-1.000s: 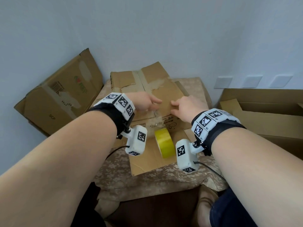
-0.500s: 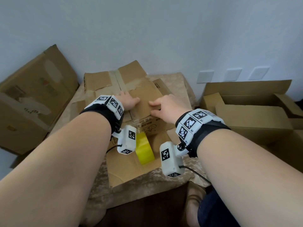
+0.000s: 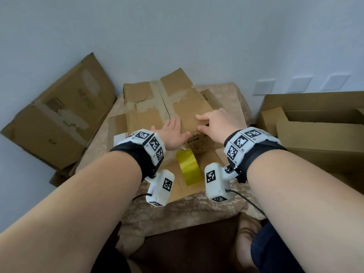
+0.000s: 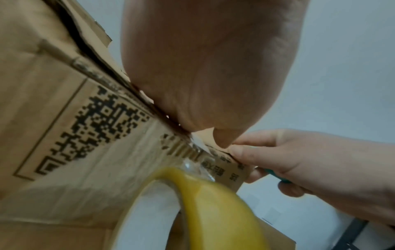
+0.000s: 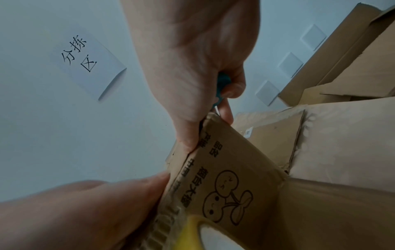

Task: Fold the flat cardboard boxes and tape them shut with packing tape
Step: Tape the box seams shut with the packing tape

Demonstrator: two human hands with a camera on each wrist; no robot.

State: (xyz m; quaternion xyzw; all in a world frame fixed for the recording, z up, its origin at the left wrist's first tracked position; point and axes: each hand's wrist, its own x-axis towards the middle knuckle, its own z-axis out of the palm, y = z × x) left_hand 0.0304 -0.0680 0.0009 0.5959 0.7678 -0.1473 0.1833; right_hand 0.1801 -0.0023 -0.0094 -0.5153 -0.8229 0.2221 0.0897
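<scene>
The left hand (image 3: 173, 134) has slid toward the near edge of the brown cardboard box (image 3: 183, 107) on the table, fingers flat. The right hand (image 3: 218, 125) pinches the near right corner, a teal thing tucked inside. The yellow tape roll (image 3: 189, 168) stands on edge just in front, pointing at the box.

A cardboard box (image 3: 157, 113) sits on the cloth-covered table (image 3: 197, 211), toward the wall behind it. The left hand (image 3: 173, 134) lies flat on the box's top near its front edge, and the right hand (image 3: 216, 125) sits just beside it to the right, at the front right corner. A roll of packing tape (image 3: 189, 168) stands on edge on a flat cardboard flap (image 3: 208, 160) in front of the box, between the two wrists. A flattened carton (image 3: 59, 119) leans against the wall left of the table. An open carton (image 3: 315, 123) stands to the table's right. Three wall plates (image 3: 299, 84) sit on the wall behind that carton.
</scene>
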